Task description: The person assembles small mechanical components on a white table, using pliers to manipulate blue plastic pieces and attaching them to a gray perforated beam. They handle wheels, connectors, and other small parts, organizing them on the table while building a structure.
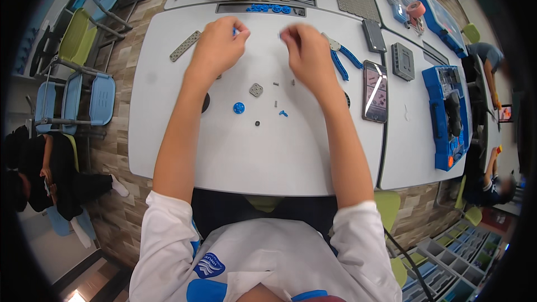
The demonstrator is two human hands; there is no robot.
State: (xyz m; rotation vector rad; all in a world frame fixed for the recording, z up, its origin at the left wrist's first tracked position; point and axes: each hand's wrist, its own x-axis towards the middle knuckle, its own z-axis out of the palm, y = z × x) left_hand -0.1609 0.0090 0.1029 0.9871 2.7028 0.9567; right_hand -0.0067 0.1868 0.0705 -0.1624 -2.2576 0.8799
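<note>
Noted at the left hand (222,43): fingertips closed on a small blue piece (234,32), above the tabletop. Noted at the right hand (305,47): fingers curled, tips blurred; cannot tell whether gripping anything. Found below, on smooth white tabletop (235,162): perforated grey plate (256,90), rounded-square; round blue wheel (239,108); blue connector (283,113). Found rightward: blue-handled pliers (348,57), glossy phone (367,106). Seen on white shirt (263,246): blue shield badge (209,265), white lettering.

tiny blue piece (234,32) pinched in the left hand (220,43), mostly covered so can't really tell its shape, plus another small bluish bit (280,36) in the right hand (307,50), pretty blurry
</note>
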